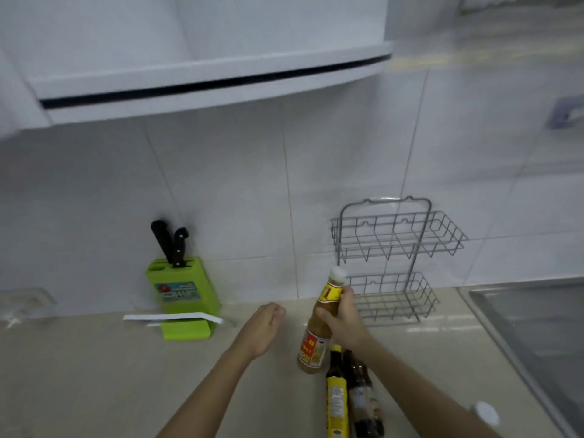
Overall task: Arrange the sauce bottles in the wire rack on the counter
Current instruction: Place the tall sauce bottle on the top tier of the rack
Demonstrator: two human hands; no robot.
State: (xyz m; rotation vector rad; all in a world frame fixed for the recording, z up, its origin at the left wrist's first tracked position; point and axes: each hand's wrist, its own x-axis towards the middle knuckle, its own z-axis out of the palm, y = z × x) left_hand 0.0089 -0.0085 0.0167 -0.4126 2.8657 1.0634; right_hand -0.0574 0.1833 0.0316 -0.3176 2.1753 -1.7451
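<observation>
Right hand (343,317): wrapped around the neck and shoulder of an orange sauce bottle (317,330) with white cap and red-yellow label; bottle tilted, cap leaning toward the wire rack (395,257), base close above or on the worktop (94,374) — contact cannot be told. Left hand (264,327): empty, fingers loosely curled, hovering over bare worktop just left of the bottle, not touching it.

Wire rack: two tiers, grey, upright against the tiled wall (252,200), lower tier at worktop level. Both tiers empty. Bottle cap at the left front edge of the lower tier, below the upper tier's front rail.

Near edge of view: yellow-labelled dark bottle (336,403) and brown bottle (363,399), side by side, touching or nearly so, directly under the right forearm. White-capped item (485,414) partly hidden behind that forearm; kind not discernible.

Right of rack: steel sink (537,336), rim running along the worktop edge, a narrow strip of worktop between rim and rack.

Left: green knife block (183,298) with two black handles against the wall, white flat piece (173,317) at its front. Wide open worktop between block and hands.

Overhead: white range hood (205,83), well above the rack.
</observation>
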